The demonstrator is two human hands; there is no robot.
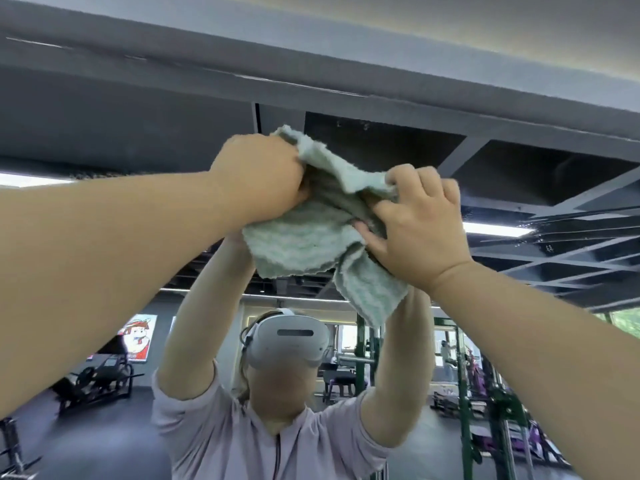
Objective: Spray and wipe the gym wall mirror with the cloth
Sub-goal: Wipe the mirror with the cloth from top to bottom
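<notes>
Cloth (304,244), pale green, bunched: held high at the upper part of the wall mirror (519,188), just below the grey ceiling beam (311,64); contact with the glass hidden behind the cloth. Left grip (259,178): clenched in a fist round the cloth's upper left edge. Right grip (419,230): fingers curled, pinching the cloth's right fold, loose corner hanging below the wrist. Reflected in the mirror: raised arms, white headset (291,341), cartoon poster (136,336) at left, green weight rack (464,393) at right.
</notes>
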